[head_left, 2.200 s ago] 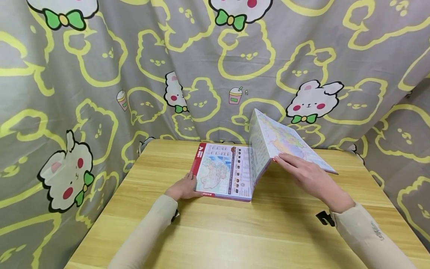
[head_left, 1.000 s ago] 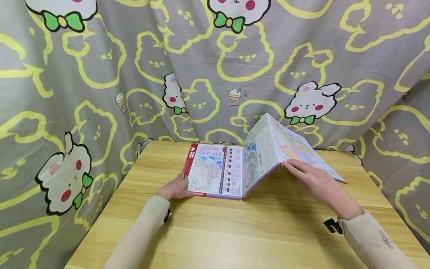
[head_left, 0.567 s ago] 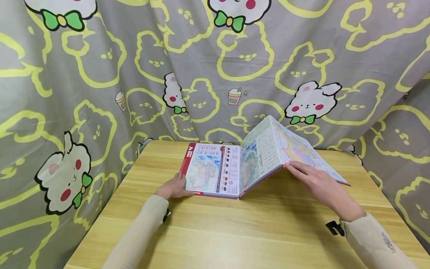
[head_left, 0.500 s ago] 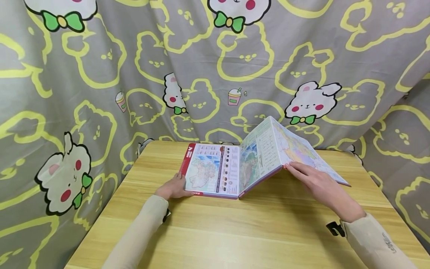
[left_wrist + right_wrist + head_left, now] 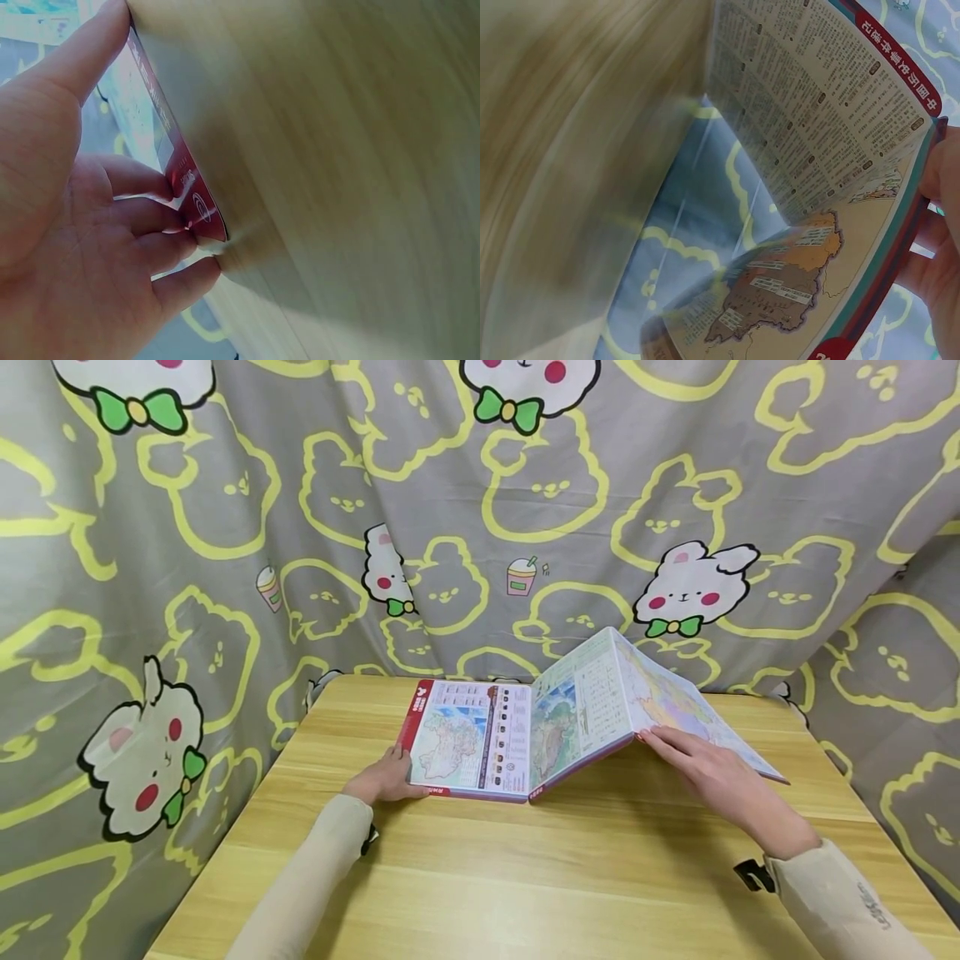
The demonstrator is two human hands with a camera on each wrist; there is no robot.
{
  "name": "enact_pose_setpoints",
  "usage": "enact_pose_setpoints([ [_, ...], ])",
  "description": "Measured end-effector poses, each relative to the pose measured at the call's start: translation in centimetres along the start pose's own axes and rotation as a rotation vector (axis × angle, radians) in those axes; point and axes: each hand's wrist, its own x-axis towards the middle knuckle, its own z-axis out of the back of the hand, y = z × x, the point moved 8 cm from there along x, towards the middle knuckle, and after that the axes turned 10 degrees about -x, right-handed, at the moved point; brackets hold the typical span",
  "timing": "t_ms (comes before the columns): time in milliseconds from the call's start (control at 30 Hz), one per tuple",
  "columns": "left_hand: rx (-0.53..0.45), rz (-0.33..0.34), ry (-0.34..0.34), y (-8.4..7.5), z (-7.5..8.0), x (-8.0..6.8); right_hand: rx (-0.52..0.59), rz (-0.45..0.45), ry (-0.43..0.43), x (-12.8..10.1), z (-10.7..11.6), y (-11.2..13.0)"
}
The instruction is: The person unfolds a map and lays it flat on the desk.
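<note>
wooden table [image 5: 525,860] before a bunny-print curtain [image 5: 225,527]. left hand [image 5: 386,777] clamps the map's [image 5: 480,739] near-left edge, flat on the table. right hand [image 5: 712,764], fingers straight, lifts the tented right panels. best to pin the left side, lowering the fold slowly.

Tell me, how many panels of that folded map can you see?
3. One panel lies flat under the left hand; a middle one slopes up; the third slopes down under the right hand. More may be hidden.
</note>
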Motion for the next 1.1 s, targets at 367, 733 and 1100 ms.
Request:
enact_pose_setpoints([
  [367,-0.017,0.007,-0.001,0.6,0.4,-0.2,-0.010,-0.018,0.017,-0.8,-0.7,-0.3],
  [733,-0.028,0.022,-0.005,0.8,0.6,-0.3,-0.026,-0.013,0.032,-1.7,-1.3,-0.5],
  [1100,-0.044,0.015,-0.041,1.0,0.7,-0.2,-0.032,-0.026,0.029,-2.3,-1.8,-0.6],
])
